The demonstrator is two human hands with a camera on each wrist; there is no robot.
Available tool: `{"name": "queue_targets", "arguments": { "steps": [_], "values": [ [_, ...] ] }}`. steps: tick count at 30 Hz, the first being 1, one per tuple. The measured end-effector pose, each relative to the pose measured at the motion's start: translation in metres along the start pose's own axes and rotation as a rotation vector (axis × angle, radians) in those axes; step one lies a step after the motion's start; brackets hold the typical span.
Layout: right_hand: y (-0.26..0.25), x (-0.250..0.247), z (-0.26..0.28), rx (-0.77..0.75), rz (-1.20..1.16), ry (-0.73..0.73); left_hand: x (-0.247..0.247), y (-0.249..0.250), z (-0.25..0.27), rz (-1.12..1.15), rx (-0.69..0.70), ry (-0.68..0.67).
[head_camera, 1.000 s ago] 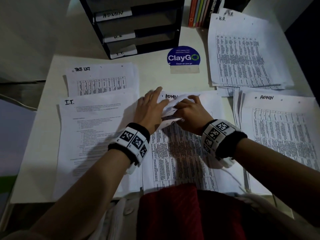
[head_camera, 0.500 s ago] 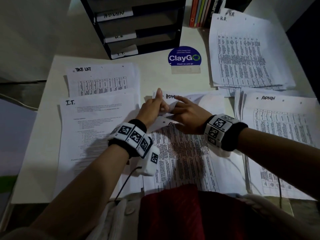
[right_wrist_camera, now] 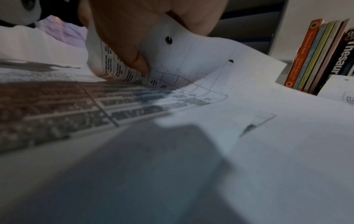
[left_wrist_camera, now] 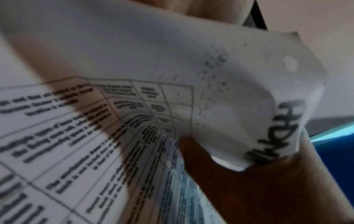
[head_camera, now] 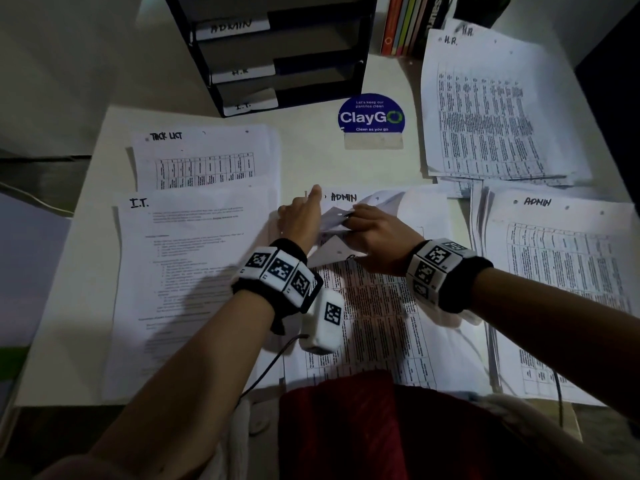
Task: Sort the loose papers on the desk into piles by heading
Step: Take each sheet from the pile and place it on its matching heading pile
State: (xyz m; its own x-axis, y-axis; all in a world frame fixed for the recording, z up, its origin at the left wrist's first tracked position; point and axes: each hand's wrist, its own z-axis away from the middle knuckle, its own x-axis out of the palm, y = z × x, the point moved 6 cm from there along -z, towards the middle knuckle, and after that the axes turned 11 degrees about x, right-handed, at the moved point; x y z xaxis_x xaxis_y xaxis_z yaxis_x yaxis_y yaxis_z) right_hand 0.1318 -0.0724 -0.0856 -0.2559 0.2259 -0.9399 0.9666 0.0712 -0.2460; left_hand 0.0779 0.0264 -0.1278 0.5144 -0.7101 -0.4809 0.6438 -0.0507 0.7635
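Since a second ago, sheet corners (head_camera: 334,216) in the middle ADMIN stack (head_camera: 377,306) are lifted higher, pinched by left hand (head_camera: 300,220) and right hand (head_camera: 375,237), probably so headings can be checked.

Table print on lifted sheet (left_wrist_camera: 107,136) blurred, unreadable. Left fingertips (head_camera: 313,216) hidden under sheet. Books (head_camera: 412,19) cut off by top edge.
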Motion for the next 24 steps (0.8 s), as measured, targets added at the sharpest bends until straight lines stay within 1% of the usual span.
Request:
{"name": "queue_targets", "arguments": {
  "steps": [3,5,7,9,10,14,16,18,20,23,24],
  "values": [
    [-0.001,0.0,0.002,0.009,-0.02,-0.023,0.001,-0.001,0.004,0.268,-0.096,0.044],
    [-0.002,0.001,0.002,0.009,-0.041,-0.025,0.005,-0.009,0.0,0.35,-0.128,0.056],
    [-0.001,0.002,0.002,0.015,-0.049,-0.023,0.001,-0.003,0.006,0.383,-0.129,0.055],
    [-0.001,0.002,0.003,0.019,-0.017,-0.013,-0.002,-0.002,0.008,0.313,-0.104,0.074],
    [-0.001,0.002,0.003,0.018,0.0,-0.009,-0.003,-0.003,0.008,0.251,-0.064,0.082],
    [-0.005,-0.002,0.002,-0.016,0.009,0.012,-0.001,0.003,0.018,0.08,0.205,0.026],
    [-0.005,-0.001,0.004,-0.035,0.021,0.023,0.0,0.004,0.027,0.08,0.302,-0.021],
    [-0.005,0.002,0.006,-0.029,0.069,0.012,-0.001,0.004,0.036,0.133,0.311,-0.056],
    [-0.004,0.003,0.007,-0.009,0.138,0.002,-0.006,0.002,0.038,0.156,0.292,-0.042],
    [-0.003,0.001,0.005,0.01,0.169,0.001,-0.009,-0.002,0.029,0.165,0.236,-0.052],
    [-0.002,0.001,0.004,0.02,0.172,-0.004,-0.008,-0.001,0.026,0.171,0.242,-0.059]
  ]
}}
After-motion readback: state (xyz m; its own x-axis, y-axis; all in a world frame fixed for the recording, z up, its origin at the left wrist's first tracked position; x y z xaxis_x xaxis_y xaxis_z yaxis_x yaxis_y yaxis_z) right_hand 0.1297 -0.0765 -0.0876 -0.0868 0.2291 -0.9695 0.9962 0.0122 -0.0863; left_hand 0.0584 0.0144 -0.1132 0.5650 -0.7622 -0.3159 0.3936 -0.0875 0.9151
